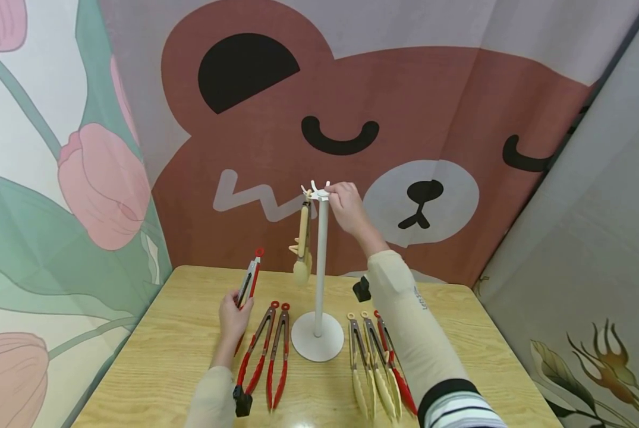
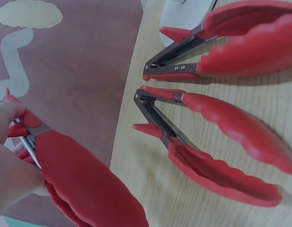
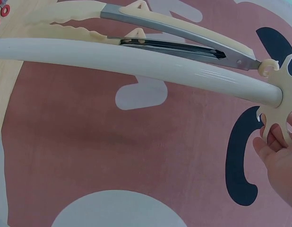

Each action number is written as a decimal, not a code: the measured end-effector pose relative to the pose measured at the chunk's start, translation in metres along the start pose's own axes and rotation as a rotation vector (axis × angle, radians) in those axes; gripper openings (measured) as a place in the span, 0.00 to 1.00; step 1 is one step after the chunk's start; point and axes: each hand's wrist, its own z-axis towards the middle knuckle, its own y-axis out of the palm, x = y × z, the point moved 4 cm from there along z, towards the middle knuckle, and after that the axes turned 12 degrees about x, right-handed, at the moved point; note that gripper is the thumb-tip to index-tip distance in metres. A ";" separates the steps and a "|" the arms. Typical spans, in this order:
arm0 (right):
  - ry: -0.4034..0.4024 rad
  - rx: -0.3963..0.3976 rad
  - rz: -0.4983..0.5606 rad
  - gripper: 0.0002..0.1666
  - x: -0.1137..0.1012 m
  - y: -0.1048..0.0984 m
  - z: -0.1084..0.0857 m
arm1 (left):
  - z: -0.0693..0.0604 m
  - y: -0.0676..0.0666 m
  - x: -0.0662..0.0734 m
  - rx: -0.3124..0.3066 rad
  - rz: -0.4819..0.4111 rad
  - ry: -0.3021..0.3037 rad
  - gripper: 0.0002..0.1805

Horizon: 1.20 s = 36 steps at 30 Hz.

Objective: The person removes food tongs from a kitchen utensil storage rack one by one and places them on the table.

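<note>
My left hand (image 1: 235, 318) grips a pair of red-and-silver tongs (image 1: 254, 274) upright, ring end up, to the left of a white stand (image 1: 321, 255). In the left wrist view their red scalloped ends (image 2: 84, 170) are close together. At the top of the stand, my right hand (image 1: 348, 208) pinches one prong of the hooked head (image 3: 276, 116) between thumb and fingers. Cream tongs (image 1: 304, 238) hang by their ring from a hook on the left side. The left fingers are partly hidden behind the tongs.
Two red tongs (image 1: 279, 356) lie spread left of the stand's round base (image 1: 317, 348). Right of it lie two cream tongs (image 1: 370, 362) and a red pair (image 1: 405, 389), partly behind my right sleeve (image 1: 415, 315). A bear-print curtain (image 1: 431, 107) hangs behind the wooden table (image 1: 153, 356).
</note>
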 end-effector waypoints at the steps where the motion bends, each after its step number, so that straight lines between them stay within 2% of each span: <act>1: 0.001 0.000 0.001 0.20 0.000 0.000 0.000 | 0.000 0.000 0.000 -0.011 0.009 0.007 0.20; 12: 0.002 0.001 0.004 0.20 0.000 -0.001 0.000 | -0.004 -0.001 -0.010 -0.080 0.090 0.026 0.21; 18: -0.002 -0.002 0.009 0.20 -0.001 -0.001 0.000 | -0.006 -0.001 -0.018 -0.083 0.112 0.007 0.21; 26: 0.004 -0.007 0.004 0.20 -0.001 -0.001 0.000 | -0.007 0.002 -0.023 -0.135 0.126 0.017 0.20; 36: 0.008 -0.010 0.008 0.20 -0.001 -0.002 0.000 | -0.011 0.001 -0.032 -0.186 0.155 -0.037 0.21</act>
